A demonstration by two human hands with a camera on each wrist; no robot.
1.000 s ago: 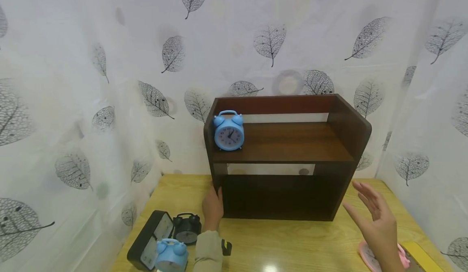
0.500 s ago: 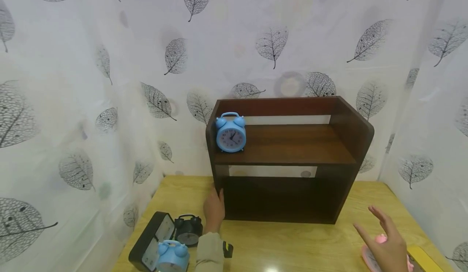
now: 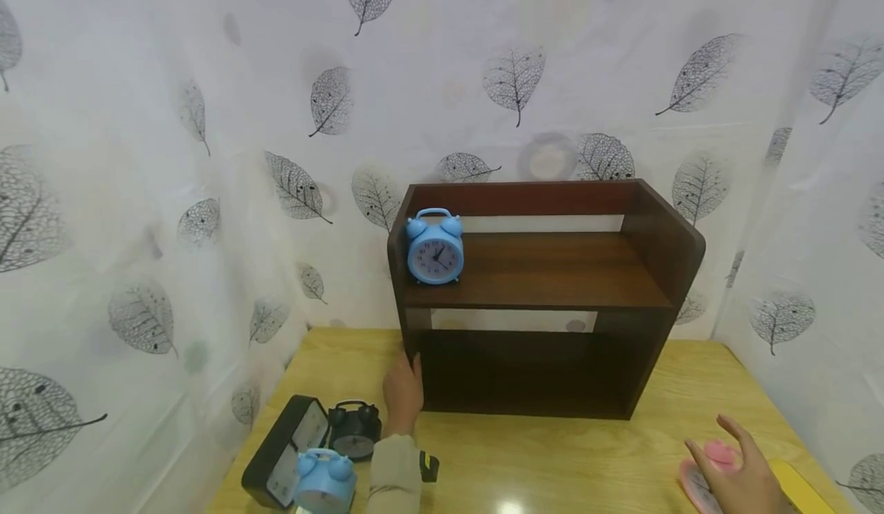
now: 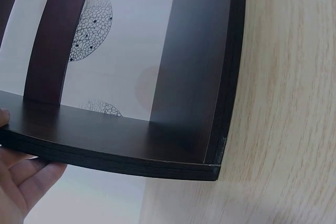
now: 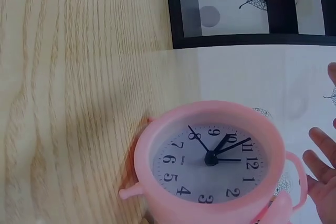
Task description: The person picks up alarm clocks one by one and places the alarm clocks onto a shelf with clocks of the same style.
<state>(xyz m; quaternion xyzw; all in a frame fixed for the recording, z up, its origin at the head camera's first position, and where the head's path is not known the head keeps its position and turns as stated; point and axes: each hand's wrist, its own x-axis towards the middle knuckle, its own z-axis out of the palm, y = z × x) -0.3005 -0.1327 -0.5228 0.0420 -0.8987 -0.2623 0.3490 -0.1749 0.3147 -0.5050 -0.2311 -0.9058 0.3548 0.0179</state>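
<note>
My left hand [image 3: 403,393] grips the left side panel of a dark brown two-tier shelf [image 3: 552,276] at its lower part. The left wrist view shows the thumb on the panel's inner face and the fingers [image 4: 39,174] on its outer face. At the front right, my right hand [image 3: 746,477] hovers with thumb and fingers spread at a pink twin-bell alarm clock [image 5: 210,192]. In the right wrist view its fingers [image 5: 321,153] are right at the clock's handle. A light blue alarm clock [image 3: 435,257] stands at the left end of the upper tier.
On the wooden table [image 3: 525,460], front left, are a black alarm clock [image 3: 355,433], another light blue alarm clock [image 3: 324,487] and a long black-framed object with a pale face [image 3: 285,453]. A yellow object [image 3: 804,487] lies at the right. Leaf-patterned sheeting surrounds the table.
My right hand has come down and to the right, from beside the shelf's lower right to the pink alarm clock. The left hand keeps its grip on the shelf.
</note>
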